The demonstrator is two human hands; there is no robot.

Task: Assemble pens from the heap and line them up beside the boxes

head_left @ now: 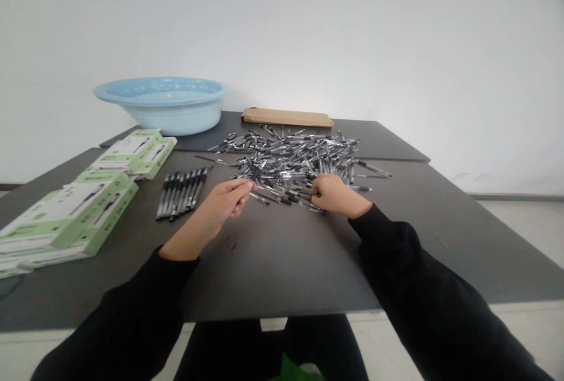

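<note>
A wide heap of clear and black pens (pixel 299 154) lies loose on the dark table. My left hand (pixel 229 200) is closed on pens at the heap's left front edge; their dark ends stick out past the thumb and fingertips. At the heap's right front, my right hand (pixel 332 194) has its fingers curled down among the pens, and what is between the fingertips is too small to make out. A row of black-capped pens (pixel 180 193) lies side by side to the left of my left hand.
Green and white pen boxes (pixel 66 210) are stacked on the table's left side. Behind them stands a large light blue basin (pixel 176 112). A flat brown cardboard piece (pixel 288 117) lies behind the heap near the wall. The dark table (pixel 282 275) has its front edge close to my body.
</note>
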